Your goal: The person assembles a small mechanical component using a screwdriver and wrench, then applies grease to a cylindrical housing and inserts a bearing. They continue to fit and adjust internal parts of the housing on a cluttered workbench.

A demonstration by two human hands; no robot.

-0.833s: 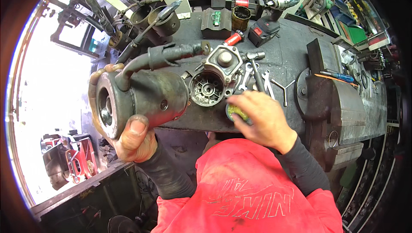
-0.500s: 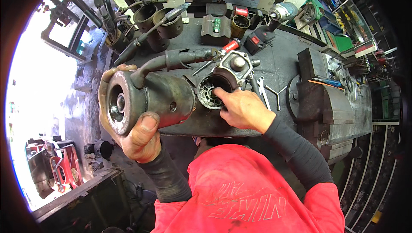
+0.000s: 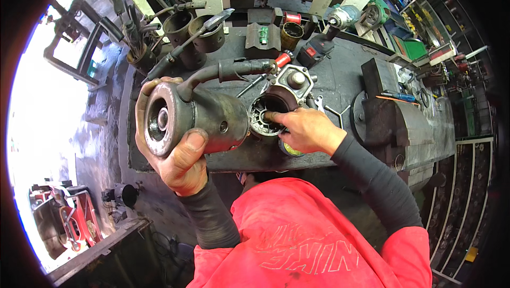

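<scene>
My left hand (image 3: 183, 168) is wrapped round a heavy, worn metal cylinder (image 3: 212, 121). Its ring-shaped end, with a round stub in the middle, faces left, and a bent pipe (image 3: 228, 70) is fixed to its top. To its right on the bench rests a cast metal housing (image 3: 260, 123) with a round, ribbed opening and a flanged part (image 3: 295, 81) behind it. My right hand (image 3: 308, 131) has its forefinger inside the opening, close to the centre, with the other fingers curled. The fingertip is hidden. Below that hand a yellow-green round thing (image 3: 291, 151) shows in part.
Behind the pipe lies a red-ended tool (image 3: 283, 59). Farther back are a cordless impact wrench (image 3: 319, 49), metal cups (image 3: 208, 36) and a long scraper-like tool (image 3: 175, 54). A spanner (image 3: 320, 103) and Y-shaped wrench (image 3: 340, 115) lie right, before a vice (image 3: 396, 123).
My left hand has brought the cylinder slightly right, nearer the housing. My right forefinger stays in the opening. The yellow-green thing beneath my right hand has come into sight. The whole view has shifted slightly.
</scene>
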